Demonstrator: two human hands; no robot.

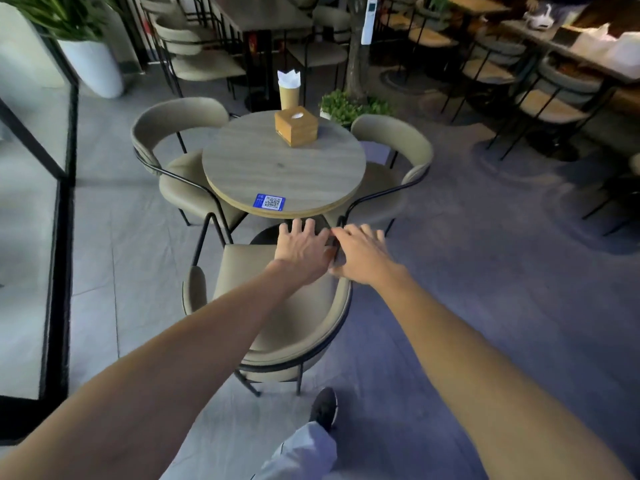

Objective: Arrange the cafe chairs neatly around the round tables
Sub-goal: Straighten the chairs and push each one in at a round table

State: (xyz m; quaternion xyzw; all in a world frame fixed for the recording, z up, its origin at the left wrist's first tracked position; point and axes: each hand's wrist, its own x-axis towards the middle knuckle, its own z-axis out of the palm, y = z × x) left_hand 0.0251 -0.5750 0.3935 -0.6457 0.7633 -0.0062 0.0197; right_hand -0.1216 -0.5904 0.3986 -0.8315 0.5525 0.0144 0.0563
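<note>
Round table (263, 168): wooden tissue box (296, 126), napkin cup (289, 93), QR sticker (270, 202).

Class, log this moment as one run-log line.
stage: near chair not tucked under round table | left hand: open over seat | right hand: at armrest rail, grip unclear

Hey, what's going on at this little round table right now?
A person leans over the near chair, which faces the round table but is not tucked under it. The left hand is spread open above the seat's front. The right hand is at the chair's dark frame; blur hides whether it grips. The left chair and right chair already sit partly under the table.
</note>
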